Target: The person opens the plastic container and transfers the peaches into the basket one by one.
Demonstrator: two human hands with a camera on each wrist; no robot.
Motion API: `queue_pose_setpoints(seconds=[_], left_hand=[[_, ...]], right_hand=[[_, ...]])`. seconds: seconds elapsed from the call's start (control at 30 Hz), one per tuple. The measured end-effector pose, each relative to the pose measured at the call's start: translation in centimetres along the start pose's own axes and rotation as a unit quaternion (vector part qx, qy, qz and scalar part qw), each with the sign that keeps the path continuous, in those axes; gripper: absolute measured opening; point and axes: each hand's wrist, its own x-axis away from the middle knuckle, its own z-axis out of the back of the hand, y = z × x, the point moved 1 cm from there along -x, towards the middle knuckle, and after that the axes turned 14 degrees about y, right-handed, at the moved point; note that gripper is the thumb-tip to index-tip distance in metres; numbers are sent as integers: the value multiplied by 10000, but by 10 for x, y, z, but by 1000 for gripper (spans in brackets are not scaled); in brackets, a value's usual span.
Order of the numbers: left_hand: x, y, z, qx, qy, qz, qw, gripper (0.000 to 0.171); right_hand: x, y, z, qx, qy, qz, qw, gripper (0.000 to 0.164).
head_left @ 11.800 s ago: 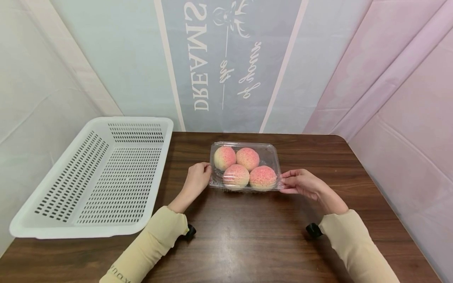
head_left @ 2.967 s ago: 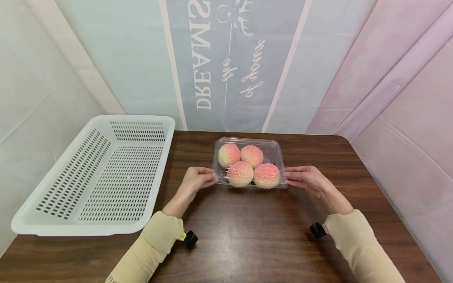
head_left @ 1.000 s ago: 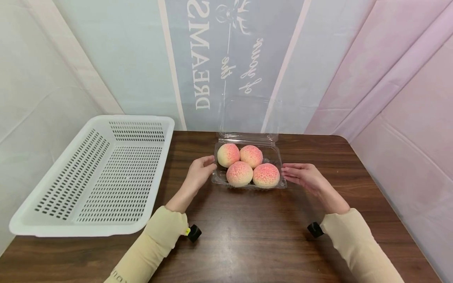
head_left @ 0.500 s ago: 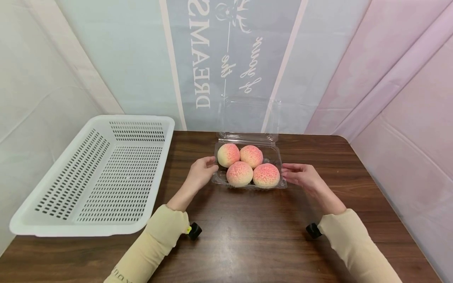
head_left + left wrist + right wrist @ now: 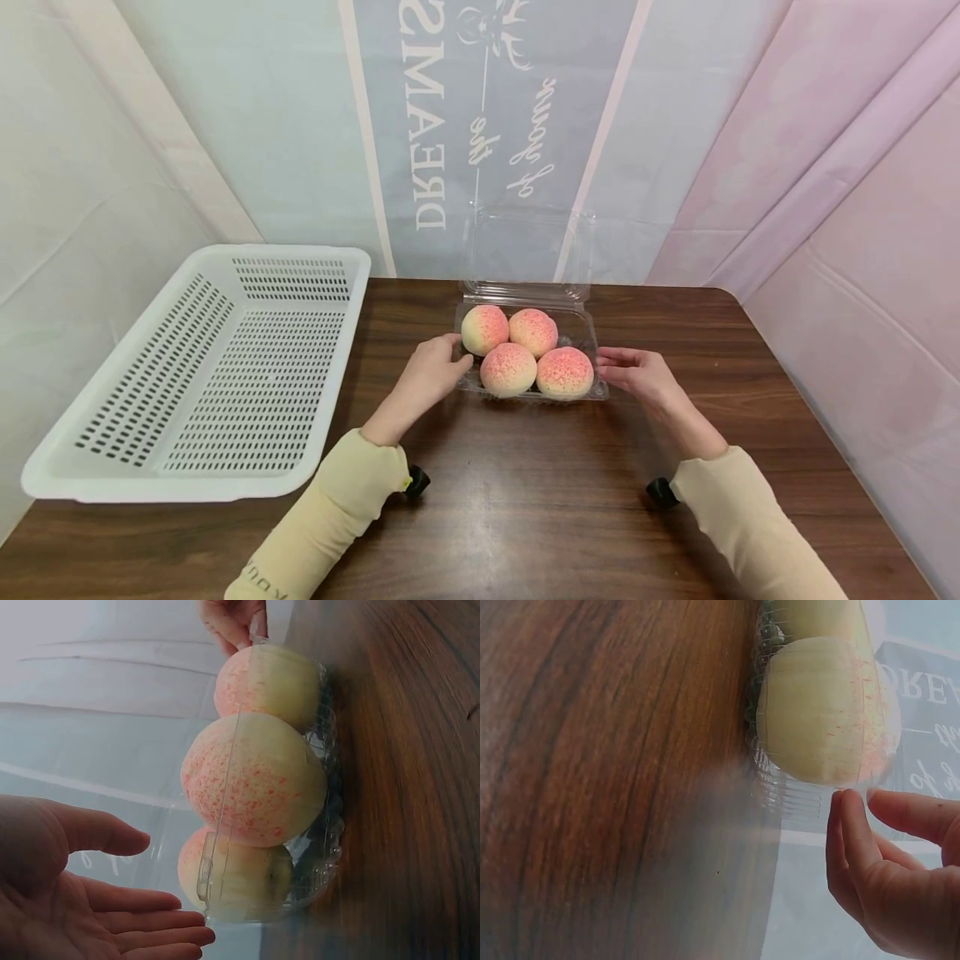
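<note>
A clear plastic clamshell container [image 5: 592, 390] stands on the table with its lid [image 5: 528, 242] raised at the back. Several pink and cream peaches [image 5: 508, 369] lie in its base. My left hand [image 5: 429, 372] is at the container's left side, its thumb reaching over the rim beside the nearest peaches. In the left wrist view that hand [image 5: 90, 892] has straight fingers and thumb spread apart, with nothing between them. At the right side, my right hand [image 5: 643, 377] pinches the container's rim between thumb and fingers; the right wrist view shows these fingertips [image 5: 847, 796] right under a peach.
A large white perforated basket [image 5: 330, 400] stands on the left of the brown wooden table [image 5: 495, 500]. A printed cloth backdrop [image 5: 300, 125] rises behind the table's back edge, with more cloth on both sides.
The container's lid, down three seconds ago, now stands up at the back. My left hand has let go and shifted slightly right over the rim. The right hand stays at the right side.
</note>
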Motion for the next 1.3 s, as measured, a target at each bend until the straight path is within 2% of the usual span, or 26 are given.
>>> queue_pose_setpoints(seconds=[0.13, 0.33, 0.53, 0.67, 0.97, 1.2, 1.3], left_hand=[[1, 3, 0, -297, 26, -219, 9993, 41], [2, 10, 2, -480, 36, -297, 9984, 46], [2, 15, 1, -423, 141, -576, 9973, 44], [1, 16, 1, -357, 196, -937, 9948, 40], [0, 18, 1, -315, 240, -1730, 9841, 34], [-2, 19, -3, -544, 481, -2340, 9695, 31], [-2, 19, -5, -588, 490, -2535, 9643, 31]], right_hand=[[-1, 1, -2, 90, 32, 95, 9999, 51], [-1, 2, -6, 162, 20, 129, 9998, 50], [-1, 2, -7, 189, 13, 96, 9998, 50], [-2, 2, -7, 245, 5, 58, 9997, 50], [-3, 2, -7, 80, 2, -12, 10000, 50], [-3, 1, -8, -333, -62, -31, 9994, 52], [-3, 1, -8, -340, -62, -51, 9994, 52]])
